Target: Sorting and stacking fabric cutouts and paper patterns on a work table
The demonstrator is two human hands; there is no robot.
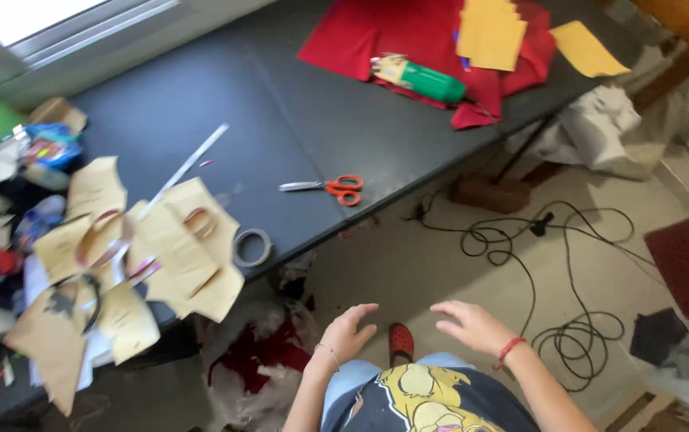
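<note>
My left hand [347, 330] and my right hand [471, 324] hover low in the view, in front of my body and over the floor. Both are empty with fingers spread apart, palms down. Neither touches anything. Nearest on the dark table [200, 88] are orange-handled scissors [328, 188] lying flat and a roll of tape [252, 247] at the table's front edge. A pile of tan paper bags [160, 248] with handles lies on the left part of the table. A red shoe [400, 342] shows between my hands.
Red fabric [392, 32], yellow paper sheets [492, 32] and a green glue gun [428, 80] lie at the table's far end. Black cables [568, 320] coil on the floor to the right. Red scraps and plastic [256, 360] lie under the table. Clutter fills the far left.
</note>
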